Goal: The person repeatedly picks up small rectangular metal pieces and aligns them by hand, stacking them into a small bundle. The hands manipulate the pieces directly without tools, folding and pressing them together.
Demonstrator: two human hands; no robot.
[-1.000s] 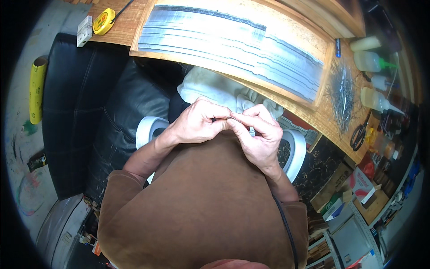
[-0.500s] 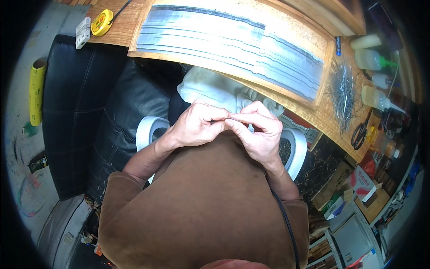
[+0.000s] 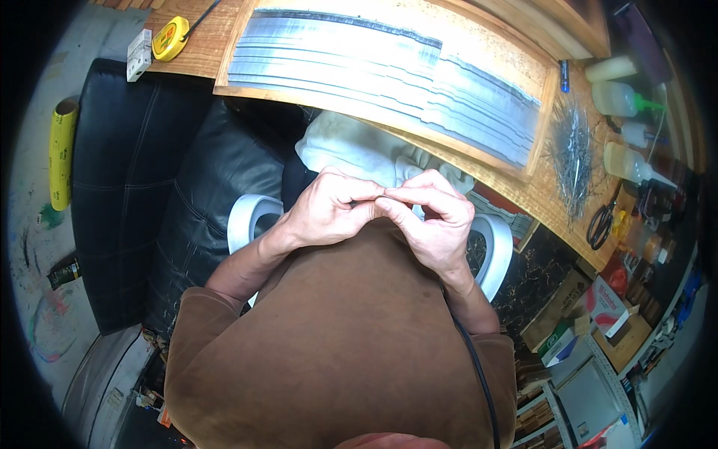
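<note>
My left hand [image 3: 334,207] and my right hand [image 3: 436,220] meet fingertip to fingertip in front of my chest. Each one is closed in a pinch of thumb and forefinger. Whatever sits between the fingertips is too small or too hidden to name. Beyond them, on the wooden bench, lies a shallow wood-framed panel [image 3: 329,56] with a grey and white streaked surface and dark wavy lines. A pile of thin dark wire-like strands [image 3: 572,157] rests to its right.
Black-handled scissors [image 3: 600,227] and several squeeze bottles [image 3: 617,99] stand along the bench's right side. A yellow tape measure [image 3: 170,39] lies at the far left. White cloth [image 3: 348,146] hangs below the bench edge. A black padded seat [image 3: 127,187] is at my left.
My right hand has shifted very slightly to the right, with its fingertips still against those of the left. Nothing else has visibly moved.
</note>
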